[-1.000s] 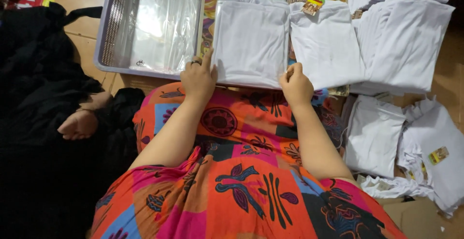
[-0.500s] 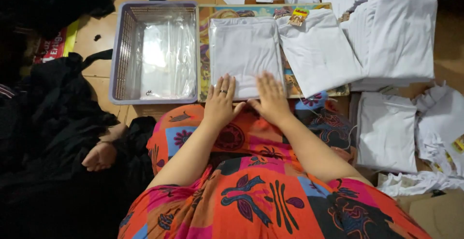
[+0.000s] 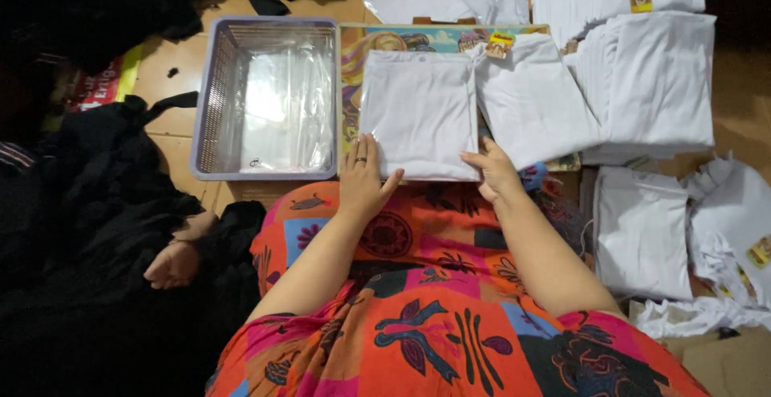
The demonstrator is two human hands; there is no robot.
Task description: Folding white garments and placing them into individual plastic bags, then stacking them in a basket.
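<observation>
Here, in the head view, a folded white shirt (image 3: 419,114) lies on a colourful board (image 3: 365,43) just past the person's lap. The left hand (image 3: 363,178) rests flat and open on the shirt's near left corner; the right hand (image 3: 495,170) touches its near right corner, fingers loosely spread, gripping nothing. A lilac basket (image 3: 210,96) holding clear plastic bags (image 3: 287,100) sits just left of the board. Another shirt (image 3: 534,100) with a tag overlaps the board's right side. Stacked white shirts (image 3: 654,75) crowd the right; black cloth (image 3: 88,204) lies left.
</observation>
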